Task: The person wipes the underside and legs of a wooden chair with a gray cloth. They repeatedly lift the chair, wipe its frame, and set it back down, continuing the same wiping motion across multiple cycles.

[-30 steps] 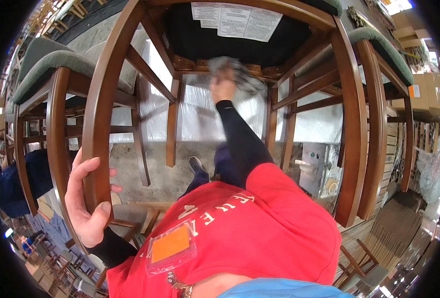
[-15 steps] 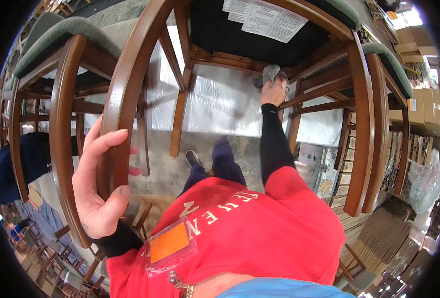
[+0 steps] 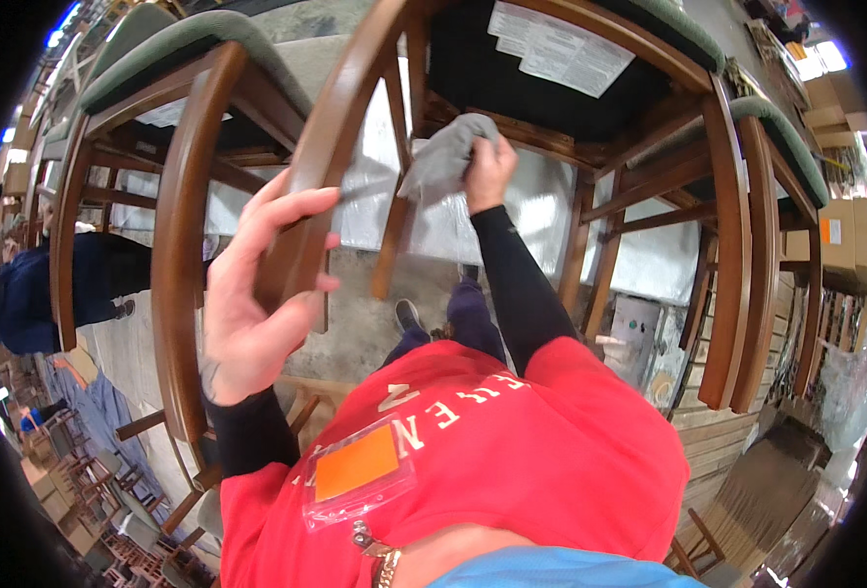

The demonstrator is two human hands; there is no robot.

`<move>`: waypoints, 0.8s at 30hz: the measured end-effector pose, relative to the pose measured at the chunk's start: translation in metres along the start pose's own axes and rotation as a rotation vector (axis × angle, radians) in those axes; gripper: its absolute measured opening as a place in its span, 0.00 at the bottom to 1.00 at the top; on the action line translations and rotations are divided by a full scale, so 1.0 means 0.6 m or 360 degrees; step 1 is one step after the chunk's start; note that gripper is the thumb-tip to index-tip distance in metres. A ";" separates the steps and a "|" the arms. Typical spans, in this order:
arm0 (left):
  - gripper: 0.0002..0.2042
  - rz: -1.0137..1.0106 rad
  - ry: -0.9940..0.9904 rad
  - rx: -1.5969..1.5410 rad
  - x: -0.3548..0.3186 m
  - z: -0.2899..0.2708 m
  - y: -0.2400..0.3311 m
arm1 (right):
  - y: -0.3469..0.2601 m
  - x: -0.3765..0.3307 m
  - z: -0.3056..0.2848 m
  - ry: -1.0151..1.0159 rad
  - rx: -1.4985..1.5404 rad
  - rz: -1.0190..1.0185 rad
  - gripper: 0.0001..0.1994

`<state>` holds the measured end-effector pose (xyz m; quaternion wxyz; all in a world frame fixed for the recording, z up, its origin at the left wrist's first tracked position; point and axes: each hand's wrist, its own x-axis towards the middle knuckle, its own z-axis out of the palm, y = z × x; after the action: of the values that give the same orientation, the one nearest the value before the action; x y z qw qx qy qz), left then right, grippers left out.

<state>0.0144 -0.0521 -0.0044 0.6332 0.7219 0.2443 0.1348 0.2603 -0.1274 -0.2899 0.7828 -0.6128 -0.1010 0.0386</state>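
In front of me stands a brown wooden chair, its black seat underside (image 3: 551,98) and white paper labels (image 3: 571,49) turned toward me. My left hand (image 3: 252,299) curls round the lower part of the chair's near left leg (image 3: 331,137), thumb and fingers on either side of it. A crumpled grey rag (image 3: 445,157) is gripped in my right hand (image 3: 490,176). That hand is below the seat, with the rag close to the rear left leg (image 3: 391,240); whether they touch I cannot tell.
Close on the left is another chair with a green seat (image 3: 198,34), and a further one (image 3: 781,127) stands on the right. Cardboard boxes (image 3: 850,235) are stacked at far right. A person in dark clothing (image 3: 71,284) is at the left. Many chairs fill the lower left.
My right hand has moved left with the rag, from the right rear corner under the seat toward the left rear leg. My left hand keeps its hold; the view has shifted.
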 end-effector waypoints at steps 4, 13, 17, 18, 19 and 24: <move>0.30 0.0099 -0.0155 0.0045 0.005 0.006 0.009 | -0.034 0.017 -0.021 0.0103 -0.0176 -0.0230 0.09; 0.33 0.0189 -0.0345 -0.0200 -0.002 0.016 -0.001 | -0.010 0.025 -0.104 -0.0183 -0.1628 -0.0129 0.19; 0.32 0.0181 -0.0287 -0.0072 -0.007 0.000 -0.008 | -0.066 -0.097 -0.154 -0.0853 -0.1754 -0.0288 0.23; 0.32 0.0179 -0.0298 -0.0095 -0.011 -0.004 -0.011 | -0.080 -0.135 -0.181 -0.0808 -0.1423 -0.0495 0.21; 0.32 0.0209 -0.0277 -0.0096 -0.013 -0.008 -0.014 | -0.089 -0.178 -0.222 -0.0744 -0.1296 -0.0358 0.20; 0.21 0.0948 0.0488 0.0699 -0.009 0.017 -0.034 | -0.018 -0.471 -0.556 -0.0615 -0.1760 0.0662 0.13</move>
<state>0.0115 -0.0619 -0.0252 0.3531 0.8509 0.1390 0.3632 0.0521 -0.4998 -0.3872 0.2932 -0.9164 -0.1245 0.2424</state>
